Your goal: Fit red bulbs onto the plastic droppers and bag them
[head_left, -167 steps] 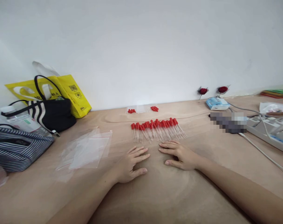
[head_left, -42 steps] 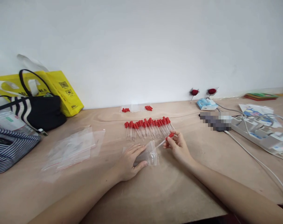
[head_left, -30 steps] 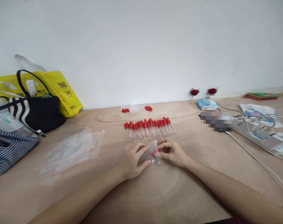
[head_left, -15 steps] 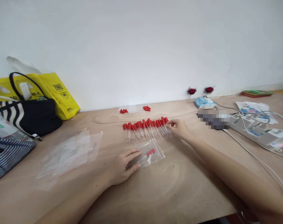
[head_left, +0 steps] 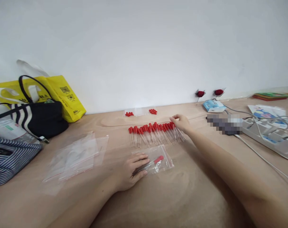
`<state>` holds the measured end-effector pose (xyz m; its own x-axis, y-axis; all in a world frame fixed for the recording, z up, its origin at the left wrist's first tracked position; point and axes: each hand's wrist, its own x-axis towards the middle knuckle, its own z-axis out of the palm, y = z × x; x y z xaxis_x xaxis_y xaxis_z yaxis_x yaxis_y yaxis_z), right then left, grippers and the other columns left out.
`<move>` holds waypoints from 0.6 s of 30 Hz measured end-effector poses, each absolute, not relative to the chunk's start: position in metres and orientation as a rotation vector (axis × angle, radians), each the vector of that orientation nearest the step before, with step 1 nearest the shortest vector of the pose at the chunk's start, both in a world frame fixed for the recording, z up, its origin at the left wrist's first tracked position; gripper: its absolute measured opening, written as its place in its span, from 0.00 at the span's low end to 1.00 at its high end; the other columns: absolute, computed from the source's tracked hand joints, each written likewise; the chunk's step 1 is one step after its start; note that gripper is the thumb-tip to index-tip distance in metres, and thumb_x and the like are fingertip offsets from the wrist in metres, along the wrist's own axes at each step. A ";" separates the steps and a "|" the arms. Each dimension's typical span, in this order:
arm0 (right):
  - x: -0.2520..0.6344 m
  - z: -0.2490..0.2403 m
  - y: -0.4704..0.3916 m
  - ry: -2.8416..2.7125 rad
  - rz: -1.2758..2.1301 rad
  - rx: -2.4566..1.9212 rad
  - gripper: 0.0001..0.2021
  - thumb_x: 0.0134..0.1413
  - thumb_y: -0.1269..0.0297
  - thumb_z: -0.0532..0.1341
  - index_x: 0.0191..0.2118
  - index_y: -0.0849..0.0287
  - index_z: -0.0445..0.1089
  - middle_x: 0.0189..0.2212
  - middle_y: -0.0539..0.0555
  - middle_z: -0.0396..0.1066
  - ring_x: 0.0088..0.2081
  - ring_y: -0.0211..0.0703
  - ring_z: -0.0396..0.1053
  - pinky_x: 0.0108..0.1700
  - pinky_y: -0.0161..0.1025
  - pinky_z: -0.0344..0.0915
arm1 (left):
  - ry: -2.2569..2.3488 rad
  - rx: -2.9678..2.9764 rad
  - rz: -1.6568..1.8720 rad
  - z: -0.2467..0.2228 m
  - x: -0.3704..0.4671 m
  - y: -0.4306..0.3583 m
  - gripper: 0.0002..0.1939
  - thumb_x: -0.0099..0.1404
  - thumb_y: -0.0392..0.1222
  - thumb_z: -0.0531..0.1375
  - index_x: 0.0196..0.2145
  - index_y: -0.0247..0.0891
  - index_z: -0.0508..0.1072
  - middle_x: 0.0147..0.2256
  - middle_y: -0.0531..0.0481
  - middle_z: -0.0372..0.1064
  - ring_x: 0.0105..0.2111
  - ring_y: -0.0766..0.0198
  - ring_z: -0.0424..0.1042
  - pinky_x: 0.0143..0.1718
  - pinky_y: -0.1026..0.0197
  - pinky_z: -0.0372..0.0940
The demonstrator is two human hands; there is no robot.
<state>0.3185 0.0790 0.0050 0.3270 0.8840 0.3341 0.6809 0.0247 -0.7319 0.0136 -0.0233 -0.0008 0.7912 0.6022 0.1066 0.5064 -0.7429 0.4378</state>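
Note:
A row of plastic droppers (head_left: 155, 133) with red bulbs and clear stems lies side by side on the wooden table, bulbs toward the wall. At its right end my right hand (head_left: 181, 123) has thumb and forefinger closed at the last dropper's bulb; the fingers partly hide it. Nearer me, my left hand (head_left: 135, 167) grips the left end of a clear zip bag (head_left: 166, 163), pressing it on the table. One dropper with a red bulb (head_left: 159, 159) lies inside that bag, its stem partly under my left fingers.
Empty zip bags (head_left: 77, 156) lie spread at the left. Bags holding red-bulbed droppers (head_left: 152, 111) lie by the wall. A black bag (head_left: 43, 118) and yellow bag (head_left: 70, 98) stand far left. A power strip (head_left: 272, 136), cables and a tissue pack (head_left: 213, 106) are right.
My right hand has moved slightly up and away at the row's right end, and the droppers there fan a little farther right. My left hand stays on the bag. The view has shifted slightly.

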 end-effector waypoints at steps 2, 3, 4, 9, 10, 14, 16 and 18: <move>0.324 0.011 0.063 -1.383 0.397 -1.628 0.15 0.51 0.53 0.51 0.28 0.60 0.66 0.25 0.52 0.69 0.26 0.37 0.65 0.32 0.34 0.60 | 0.840 2.590 0.343 -0.001 0.014 -0.023 0.18 0.63 0.43 0.52 0.51 0.40 0.64 0.53 0.45 0.60 0.55 0.58 0.56 0.54 0.50 0.55; 0.326 0.012 0.053 -1.353 0.459 -1.570 0.17 0.53 0.51 0.49 0.28 0.60 0.64 0.24 0.51 0.69 0.23 0.35 0.63 0.29 0.33 0.59 | 0.841 2.590 0.342 -0.001 0.014 -0.023 0.18 0.63 0.43 0.52 0.51 0.40 0.64 0.53 0.45 0.60 0.54 0.57 0.57 0.54 0.49 0.55; 0.327 0.012 0.042 -1.280 0.576 -1.459 0.17 0.52 0.49 0.50 0.28 0.59 0.63 0.23 0.50 0.69 0.21 0.33 0.62 0.26 0.33 0.58 | 0.845 2.590 0.343 0.000 0.014 -0.023 0.18 0.63 0.43 0.52 0.51 0.40 0.64 0.53 0.45 0.60 0.54 0.57 0.57 0.54 0.49 0.55; 0.316 -0.013 -0.001 -0.933 0.866 -1.131 0.19 0.42 0.45 0.59 0.28 0.57 0.58 0.22 0.46 0.68 0.18 0.31 0.60 0.23 0.31 0.58 | 0.829 2.587 0.368 0.000 0.015 -0.022 0.18 0.62 0.43 0.52 0.51 0.41 0.65 0.52 0.46 0.61 0.54 0.58 0.57 0.54 0.50 0.55; 0.312 -0.018 -0.006 -0.888 0.894 -1.121 0.19 0.41 0.45 0.59 0.28 0.56 0.58 0.22 0.46 0.68 0.19 0.31 0.61 0.23 0.31 0.58 | 0.827 2.583 0.372 0.000 0.015 -0.022 0.18 0.63 0.43 0.52 0.51 0.41 0.64 0.53 0.46 0.61 0.54 0.58 0.57 0.54 0.50 0.55; 0.301 -0.030 -0.013 -0.795 0.989 -1.103 0.18 0.40 0.47 0.61 0.28 0.57 0.59 0.24 0.47 0.69 0.20 0.32 0.64 0.24 0.31 0.60 | 0.838 2.571 0.363 0.001 0.015 -0.022 0.18 0.63 0.43 0.52 0.51 0.41 0.64 0.53 0.46 0.60 0.54 0.58 0.57 0.54 0.51 0.56; 0.298 -0.031 -0.014 -0.775 1.031 -1.084 0.18 0.40 0.48 0.62 0.28 0.57 0.60 0.24 0.47 0.69 0.21 0.32 0.64 0.24 0.31 0.60 | 0.845 2.574 0.357 0.001 0.016 -0.023 0.18 0.63 0.43 0.52 0.51 0.40 0.65 0.52 0.45 0.61 0.54 0.58 0.58 0.53 0.51 0.56; 0.295 -0.030 -0.015 -0.754 1.056 -1.060 0.18 0.38 0.48 0.63 0.28 0.57 0.60 0.25 0.47 0.69 0.21 0.32 0.65 0.24 0.31 0.61 | 0.844 2.578 0.352 0.002 0.017 -0.023 0.18 0.62 0.44 0.52 0.50 0.40 0.65 0.52 0.45 0.61 0.54 0.58 0.58 0.54 0.51 0.55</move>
<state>0.2950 -0.0149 -0.0302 0.3379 0.9411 0.0070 -0.3121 0.1191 -0.9426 0.0169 -0.0229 0.0021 0.7856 0.6088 0.1108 0.5070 -0.7359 0.4488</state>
